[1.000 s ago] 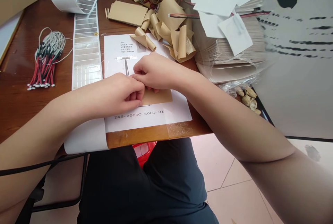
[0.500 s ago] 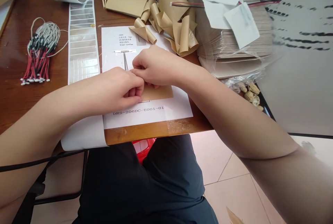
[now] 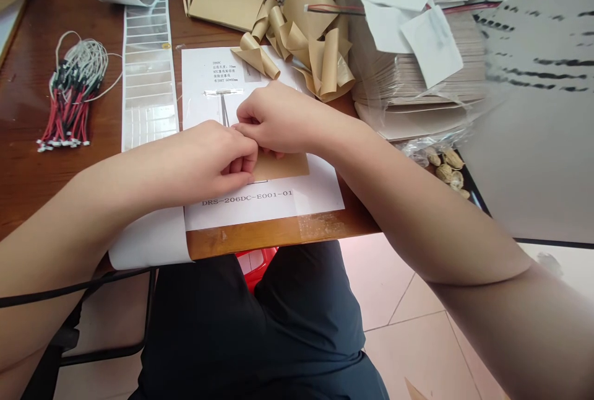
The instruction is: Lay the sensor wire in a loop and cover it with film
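Observation:
My left hand [image 3: 227, 155] and my right hand [image 3: 266, 116] meet fingertip to fingertip over a piece of brown paper [image 3: 288, 168]. That piece lies on a white printed sheet [image 3: 315, 195] near the table's front edge. Both hands are closed, with fingers curled down and pinched. Whatever sits between the fingertips is hidden by the hands themselves. Just beyond my knuckles, dark leads [image 3: 224, 109] run up the sheet to a thin part under clear tape [image 3: 223, 92].
Left of the sheet runs a long label strip [image 3: 146, 72], its front end hanging over the edge. Farther left lies a bundle of red-and-black wires [image 3: 69, 103]. Curled brown paper scraps [image 3: 329, 62] and a bagged stack of sheets [image 3: 417, 78] stand behind and right. Peanut shells [image 3: 448, 168] lie beside the bag.

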A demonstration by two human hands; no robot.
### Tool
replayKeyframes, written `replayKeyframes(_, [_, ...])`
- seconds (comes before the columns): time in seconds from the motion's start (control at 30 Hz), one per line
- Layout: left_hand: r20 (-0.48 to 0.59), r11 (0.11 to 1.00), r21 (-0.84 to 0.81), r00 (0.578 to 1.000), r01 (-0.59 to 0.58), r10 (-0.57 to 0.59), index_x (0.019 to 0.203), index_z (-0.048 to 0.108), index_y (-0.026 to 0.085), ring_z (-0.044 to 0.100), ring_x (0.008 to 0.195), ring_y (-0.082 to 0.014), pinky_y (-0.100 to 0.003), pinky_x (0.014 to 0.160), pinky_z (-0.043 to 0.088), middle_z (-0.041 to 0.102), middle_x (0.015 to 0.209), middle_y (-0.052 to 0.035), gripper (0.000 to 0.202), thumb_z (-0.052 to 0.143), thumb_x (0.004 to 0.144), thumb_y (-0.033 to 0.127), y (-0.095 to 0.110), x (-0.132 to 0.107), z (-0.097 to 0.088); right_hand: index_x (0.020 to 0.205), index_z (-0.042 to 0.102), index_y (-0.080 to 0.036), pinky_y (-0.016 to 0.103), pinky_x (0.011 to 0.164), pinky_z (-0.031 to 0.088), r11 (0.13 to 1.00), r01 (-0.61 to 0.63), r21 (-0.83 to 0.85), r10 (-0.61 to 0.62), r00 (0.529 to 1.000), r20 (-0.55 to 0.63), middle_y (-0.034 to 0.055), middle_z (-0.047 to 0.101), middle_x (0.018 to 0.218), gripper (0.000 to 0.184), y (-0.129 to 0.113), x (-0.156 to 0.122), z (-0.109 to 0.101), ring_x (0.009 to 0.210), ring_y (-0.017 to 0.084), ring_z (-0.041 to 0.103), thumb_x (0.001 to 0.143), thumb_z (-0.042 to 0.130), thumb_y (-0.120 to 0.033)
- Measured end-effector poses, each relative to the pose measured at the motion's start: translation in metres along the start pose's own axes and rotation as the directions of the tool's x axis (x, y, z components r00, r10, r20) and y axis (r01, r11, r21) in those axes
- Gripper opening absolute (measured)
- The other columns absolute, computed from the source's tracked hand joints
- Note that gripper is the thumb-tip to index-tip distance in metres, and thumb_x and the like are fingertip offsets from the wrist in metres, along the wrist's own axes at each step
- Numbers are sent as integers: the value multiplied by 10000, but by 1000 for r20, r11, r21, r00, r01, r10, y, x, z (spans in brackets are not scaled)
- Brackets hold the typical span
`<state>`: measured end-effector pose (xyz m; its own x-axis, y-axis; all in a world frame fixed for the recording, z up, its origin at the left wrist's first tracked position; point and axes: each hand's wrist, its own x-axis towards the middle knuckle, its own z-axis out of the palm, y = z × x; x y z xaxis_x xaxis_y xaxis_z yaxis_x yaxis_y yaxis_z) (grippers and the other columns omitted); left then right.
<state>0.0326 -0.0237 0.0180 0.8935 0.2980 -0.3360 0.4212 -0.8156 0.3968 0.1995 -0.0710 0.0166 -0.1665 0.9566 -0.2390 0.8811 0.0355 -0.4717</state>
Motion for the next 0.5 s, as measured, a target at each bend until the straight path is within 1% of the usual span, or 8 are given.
replayKeyframes(0.1, [3,1000,14,1000,1,-1,800,653,228,561,616,-141,-297,602,376,681,732,4,115,567,850,285,0,0,1,652,507,-205,307,598,437,1000,-4,-16,4,1000,-2,17,557,540,326,0,0,0,577,170,610,974,543,-239])
replayKeyframes(0.23, [-8,1000,21,1000,-1,1,784,633,235,554,630,-148,-304,605,383,672,757,5,114,567,854,296,-2,-1,2,631,463,-210,299,566,412,999,14,-36,-15,1000,-12,8,533,526,351,1,1,1,539,148,565,970,545,-249])
replayKeyframes(0.37, [-4,1000,20,1000,2,-2,776,626,234,549,629,-152,-311,618,381,669,758,3,100,583,847,288,-2,-1,2,620,446,-213,318,579,382,998,36,-60,-37,999,-24,19,536,557,361,3,2,1,563,152,546,967,536,-254])
replayKeyframes(0.5, [9,1000,19,1000,12,-12,778,631,228,552,639,-154,-309,630,373,673,762,1,96,583,849,271,0,0,1,618,445,-214,328,603,369,998,23,-54,-24,999,-22,21,526,563,367,3,2,1,582,158,543,971,539,-249])
